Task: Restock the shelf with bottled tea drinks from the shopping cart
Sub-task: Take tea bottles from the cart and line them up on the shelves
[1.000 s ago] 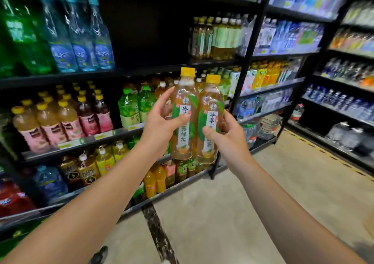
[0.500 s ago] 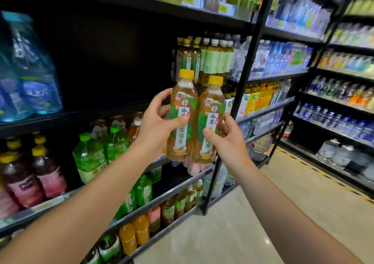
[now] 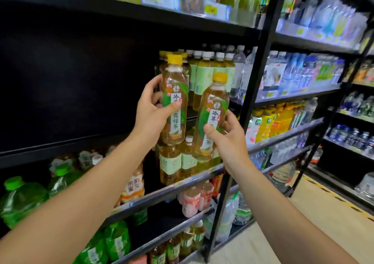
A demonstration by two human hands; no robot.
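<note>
Each hand's grip wraps one yellow-capped tea bottle: left hand (image 3: 150, 112) lifts its bottle (image 3: 175, 102) higher, right hand (image 3: 229, 137) tilts the other bottle (image 3: 211, 118). Just beyond waits the shelf (image 3: 66, 148), apparently bare; next move: stand both there.

At centre frame we hold two tea bottles side by side before the shelf (image 3: 202, 24): the left bottle (image 3: 175, 102) higher, the right bottle (image 3: 212, 118) lower and tilted. Behind them stand the shelved bottles (image 3: 210, 69); the upright post (image 3: 253, 93) rises just right.
</note>
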